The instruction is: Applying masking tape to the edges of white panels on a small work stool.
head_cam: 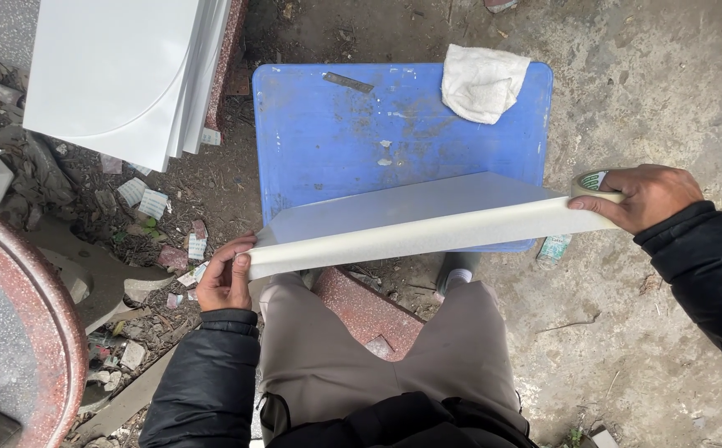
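A pale grey flat panel (402,207) lies across my knees and over a blue plastic stool top (336,133). A long strip of cream masking tape (427,232) is stretched along the panel's near edge. My left hand (224,278) presses the strip's free end against the panel's left corner with the thumb. My right hand (647,195) holds the tape roll (593,184) out past the panel's right end, with the strip pulled taut between both hands.
A white crumpled cloth (481,81) and a small dark metal strip (347,81) lie on the stool. A stack of white boards (124,70) leans at top left. A red speckled stone slab (37,332) curves at left amid rubble and scraps. Bare concrete floor at right.
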